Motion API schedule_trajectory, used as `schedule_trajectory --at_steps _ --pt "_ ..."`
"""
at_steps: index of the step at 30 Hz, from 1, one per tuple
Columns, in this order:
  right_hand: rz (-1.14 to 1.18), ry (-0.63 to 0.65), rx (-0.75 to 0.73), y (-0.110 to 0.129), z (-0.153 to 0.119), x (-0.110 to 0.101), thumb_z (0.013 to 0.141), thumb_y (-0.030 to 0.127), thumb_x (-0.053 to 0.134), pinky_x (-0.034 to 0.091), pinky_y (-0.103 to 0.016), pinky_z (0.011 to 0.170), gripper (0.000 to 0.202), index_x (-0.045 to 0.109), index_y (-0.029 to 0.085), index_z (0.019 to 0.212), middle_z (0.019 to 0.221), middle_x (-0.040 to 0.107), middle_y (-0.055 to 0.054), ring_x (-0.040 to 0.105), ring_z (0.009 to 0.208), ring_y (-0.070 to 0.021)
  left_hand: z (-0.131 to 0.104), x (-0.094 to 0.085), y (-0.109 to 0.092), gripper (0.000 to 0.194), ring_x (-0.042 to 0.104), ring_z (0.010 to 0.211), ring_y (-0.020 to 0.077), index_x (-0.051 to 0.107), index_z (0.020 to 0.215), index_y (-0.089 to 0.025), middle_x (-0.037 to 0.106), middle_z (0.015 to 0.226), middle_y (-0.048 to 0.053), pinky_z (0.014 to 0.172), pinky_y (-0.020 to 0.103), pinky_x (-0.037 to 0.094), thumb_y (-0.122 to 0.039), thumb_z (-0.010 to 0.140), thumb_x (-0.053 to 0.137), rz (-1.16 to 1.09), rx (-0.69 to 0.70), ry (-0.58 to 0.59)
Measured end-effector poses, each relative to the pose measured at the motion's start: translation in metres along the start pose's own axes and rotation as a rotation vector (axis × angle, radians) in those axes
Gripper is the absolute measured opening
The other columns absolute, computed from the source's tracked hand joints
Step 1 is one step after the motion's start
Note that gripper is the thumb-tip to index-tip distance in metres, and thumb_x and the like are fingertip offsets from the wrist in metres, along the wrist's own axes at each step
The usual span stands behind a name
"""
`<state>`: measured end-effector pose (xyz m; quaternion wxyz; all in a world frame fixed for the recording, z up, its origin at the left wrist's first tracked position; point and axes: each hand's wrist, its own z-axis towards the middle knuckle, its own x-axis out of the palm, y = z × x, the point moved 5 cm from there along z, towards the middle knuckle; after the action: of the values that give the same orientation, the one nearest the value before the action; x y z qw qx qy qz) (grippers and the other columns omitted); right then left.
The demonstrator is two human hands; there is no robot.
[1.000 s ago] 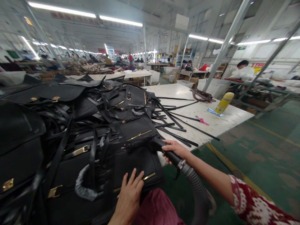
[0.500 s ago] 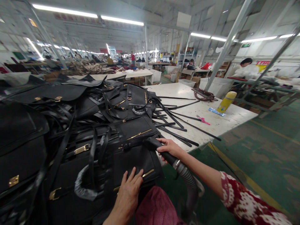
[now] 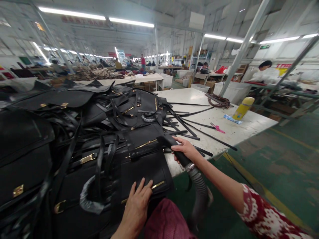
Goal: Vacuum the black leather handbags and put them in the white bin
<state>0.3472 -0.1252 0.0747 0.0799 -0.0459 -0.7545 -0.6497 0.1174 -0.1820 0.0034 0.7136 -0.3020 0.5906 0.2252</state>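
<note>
My left hand [image 3: 138,200] lies flat, fingers spread, on a black bag [image 3: 144,169] with gold zips at the near table edge. In my right hand [image 3: 183,149] is a black hose nozzle [image 3: 180,157], gripped around its handle. A metal clamp joins the nozzle to a grey ribbed hose [image 3: 200,186] that hangs down past the table edge. The nozzle's tip is over the bag's far right side; whether it touches the bag I cannot tell. A plastic-wrapped handle [image 3: 87,197] curves up left of my left hand.
More black bags [image 3: 53,98] are heaped across the left. Black straps [image 3: 190,122] fan over the white table [image 3: 191,96]. Pink-handled snips [image 3: 218,128], a yellow bottle [image 3: 243,109] and coiled brown straps [image 3: 218,100] lie or stand to the right. Other people sit at distant tables.
My right hand has moved the nozzle slightly up and away across the bag, its hose following. My left hand stays in place on the bag.
</note>
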Motion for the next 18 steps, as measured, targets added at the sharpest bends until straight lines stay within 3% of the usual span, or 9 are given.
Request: schedule_trajectory --at_steps 3,6,11,14,18 --pt "-0.059 0.074 0.093 -0.014 -0.009 0.010 0.064 0.026 0.065 0.047 -0.026 0.034 0.071 0.035 0.021 0.128 0.060 0.059 0.001 0.058 0.042 -0.0176 0.001 -0.006 -0.005 0.034 0.038 0.121 0.0263 0.058 0.091 -0.021 0.052 0.124 0.004 0.096 0.058 0.031 -0.002 0.076 0.034 -0.005 -0.013 -0.001" --pt "-0.109 0.095 0.131 -0.025 0.002 0.024 0.065 0.026 0.064 0.047 -0.026 0.033 0.070 0.033 0.019 0.128 0.058 0.058 0.002 0.057 0.040 -0.0165 0.003 -0.010 -0.009 0.031 0.038 0.121 0.0263 0.058 0.092 -0.020 0.052 0.124 0.003 0.097 0.058 0.030 -0.006 0.079 0.034 -0.045 -0.061 0.025" --pt "-0.179 0.093 0.036 -0.002 0.030 0.055 0.071 0.024 0.061 0.046 -0.022 0.032 0.071 0.026 0.022 0.133 0.057 0.055 0.005 0.055 0.038 -0.0133 -0.001 -0.012 -0.010 0.029 0.037 0.122 0.0232 0.058 0.095 -0.021 0.052 0.124 0.003 0.100 0.054 0.027 -0.008 0.082 0.035 -0.112 -0.113 0.006" --pt "-0.218 0.189 0.003 0.012 0.032 0.088 0.068 0.022 0.064 0.046 -0.022 0.032 0.068 0.034 0.025 0.130 0.060 0.057 0.004 0.056 0.040 -0.0140 -0.005 -0.008 -0.010 0.030 0.035 0.124 0.0228 0.057 0.099 -0.022 0.051 0.125 0.002 0.101 0.054 0.025 -0.009 0.082 0.036 -0.137 -0.107 0.001" --pt "-0.286 0.489 0.114 -0.003 0.033 0.152 0.067 0.018 0.066 0.045 -0.021 0.033 0.067 0.040 0.023 0.128 0.058 0.059 0.003 0.055 0.039 -0.0132 -0.006 0.000 -0.007 0.032 0.034 0.124 0.0238 0.056 0.102 -0.023 0.051 0.125 0.002 0.102 0.054 0.021 -0.009 0.080 0.038 -0.147 -0.110 -0.009"
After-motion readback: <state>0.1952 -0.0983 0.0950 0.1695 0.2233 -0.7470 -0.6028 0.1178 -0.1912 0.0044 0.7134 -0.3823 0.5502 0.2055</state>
